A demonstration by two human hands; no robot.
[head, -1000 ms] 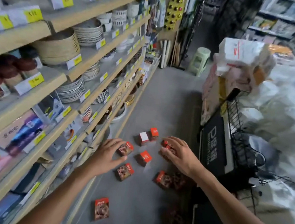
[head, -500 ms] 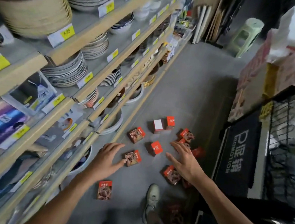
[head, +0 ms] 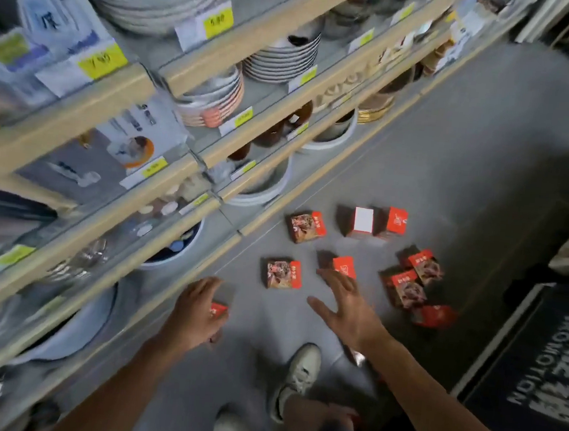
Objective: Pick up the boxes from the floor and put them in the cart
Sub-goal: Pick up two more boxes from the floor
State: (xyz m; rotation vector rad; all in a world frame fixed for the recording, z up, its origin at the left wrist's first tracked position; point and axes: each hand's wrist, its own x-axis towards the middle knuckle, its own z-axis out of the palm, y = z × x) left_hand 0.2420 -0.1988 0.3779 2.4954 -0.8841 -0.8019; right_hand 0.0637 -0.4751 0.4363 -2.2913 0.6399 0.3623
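Note:
Several small red boxes lie scattered on the grey floor (head: 470,156). My left hand (head: 195,314) reaches down near the shelf foot and its fingers and thumb curl round one red box (head: 218,310), mostly hidden under the hand. My right hand (head: 343,310) hovers with fingers spread just short of a red-topped box (head: 344,266). Another picture-faced box (head: 283,273) lies between the hands. More boxes sit farther off (head: 308,227) and at the right (head: 405,287). Of the cart, only a black PROMOTION panel (head: 536,392) shows at the right.
Wooden shelves (head: 114,180) full of stacked plates (head: 279,56) and bowls run along the left, with their bottom edge close to my left hand. My white shoes (head: 298,378) stand just behind the hands.
The view dropped toward the floor. My left hand went down and back onto the nearest box and closed round it. My right hand shifted left toward the red-topped box.

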